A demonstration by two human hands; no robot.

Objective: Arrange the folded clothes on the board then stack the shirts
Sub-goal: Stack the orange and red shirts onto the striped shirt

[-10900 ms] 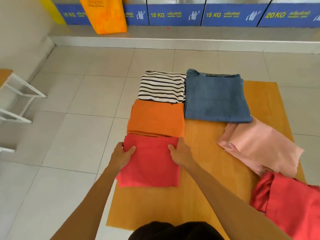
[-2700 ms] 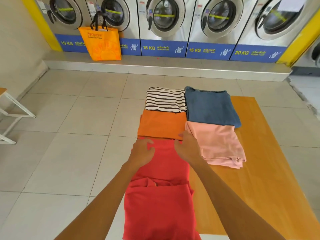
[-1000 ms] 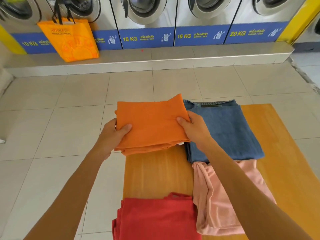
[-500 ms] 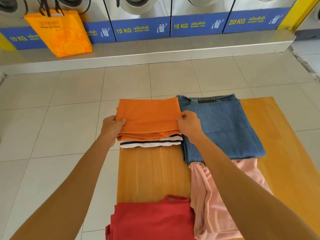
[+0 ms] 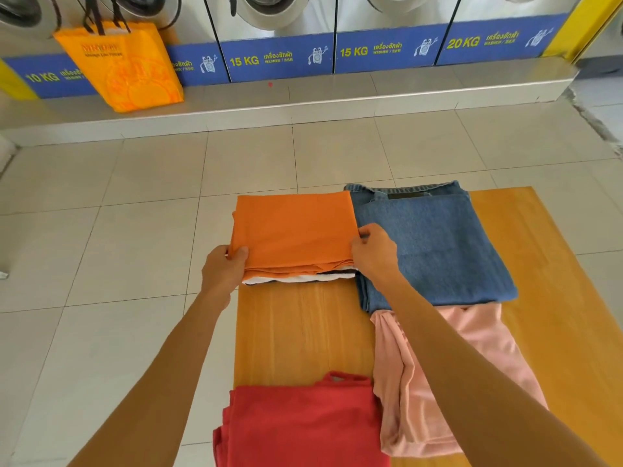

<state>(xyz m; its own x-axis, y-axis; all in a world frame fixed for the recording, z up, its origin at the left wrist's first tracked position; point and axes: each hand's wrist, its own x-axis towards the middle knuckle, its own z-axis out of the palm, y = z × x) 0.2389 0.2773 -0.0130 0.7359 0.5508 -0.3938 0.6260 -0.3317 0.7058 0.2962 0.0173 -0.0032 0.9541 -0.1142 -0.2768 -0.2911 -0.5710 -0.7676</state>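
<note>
Both hands gripped the folded orange cotton shirt (image 5: 293,230), left hand (image 5: 224,267) pinching its near-left corner, right hand (image 5: 372,252) its right edge, atop the black-and-white striped shirt (image 5: 300,277) at the yellow wooden board (image 5: 303,328)'s far-left corner; a second earlier they held it aloft, and the folded red shirt (image 5: 303,426) lay nearer, straight below the fingers

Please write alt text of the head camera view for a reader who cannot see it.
Two hands, left hand and right hand, grip an orange shirt lying on a striped shirt on a wooden board. Jeans, a pink garment and a red shirt lie nearby.
</note>
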